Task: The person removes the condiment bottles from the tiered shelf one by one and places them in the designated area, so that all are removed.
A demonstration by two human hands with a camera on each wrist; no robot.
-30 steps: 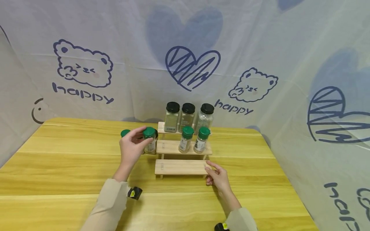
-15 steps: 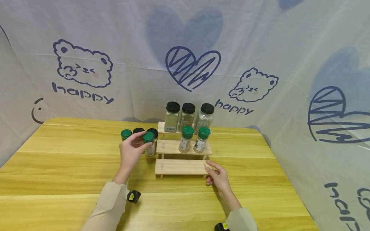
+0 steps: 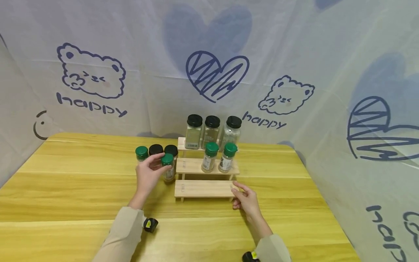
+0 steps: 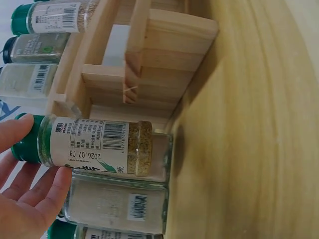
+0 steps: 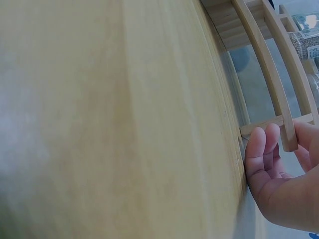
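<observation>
My left hand (image 3: 148,174) pinches a small spice jar (image 4: 89,144) by its green cap, thumb on one side and fingers on the other. The jar is upright close over the table, left of the three-tier wooden spice rack (image 3: 204,188), with tan granules at its bottom. My right hand (image 3: 247,201) grips the right end of the rack's lowest shelf. In the right wrist view, the fingers (image 5: 257,144) curl about that shelf end. Two green-capped jars (image 3: 209,158) stand on the middle shelf's right half. Several black-capped jars (image 3: 194,133) fill the top shelf.
Left of the rack, a green-capped jar (image 3: 142,153) and two black-capped jars (image 3: 156,149) stand on the wooden table (image 3: 82,182), partly hidden by my left hand. A white cloth (image 3: 157,83) with blue drawings hangs behind the table and along its right side.
My left hand's green-capped jar has come down and a little nearer to me, showing more of the black-capped jars behind it. My right hand stays on the rack.
</observation>
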